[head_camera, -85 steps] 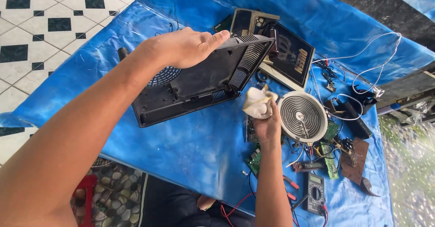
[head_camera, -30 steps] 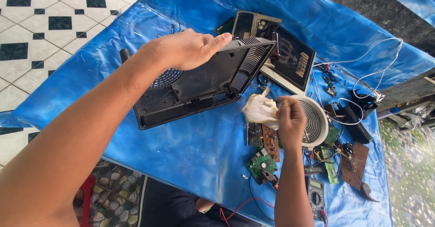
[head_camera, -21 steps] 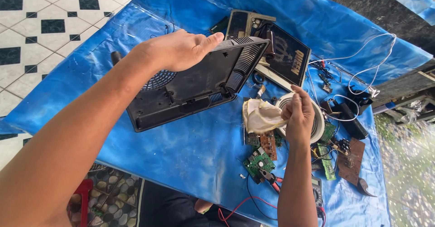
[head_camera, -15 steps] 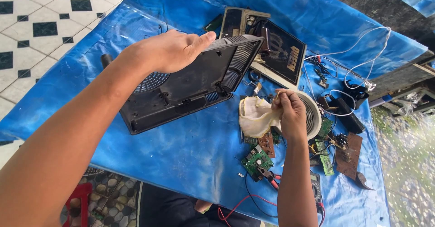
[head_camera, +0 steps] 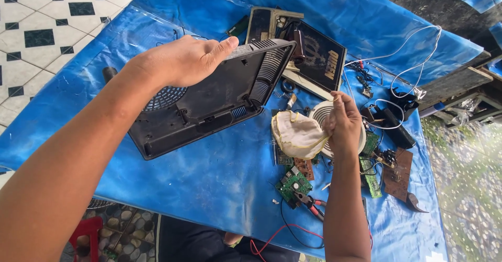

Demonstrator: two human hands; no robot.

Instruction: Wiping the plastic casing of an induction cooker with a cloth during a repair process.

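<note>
R hand (head_camera: 342, 123) nearest cam: fingers pinched on a cream cloth pad (head_camera: 298, 134), holding it just above the blue sheet (head_camera: 198, 189), w/ circuit boards (head_camera: 294, 177) and red-handled pliers (head_camera: 312, 205) below/nearer. Pad hangs to hand's left, i.e. toward the black housing (head_camera: 209, 102). Coil disc (head_camera: 327, 117) sits right behind hand, partly hidden. L hand (head_camera: 183, 61) farther up-left, fingers together, thumb under, gripping housing's far edge; housing tilted, near edge on sheet, long axis running near-left to far-right. Vented corner is closest to pad, near but apart. Dark glass panel (head_camera: 319, 58) beyond.
</note>
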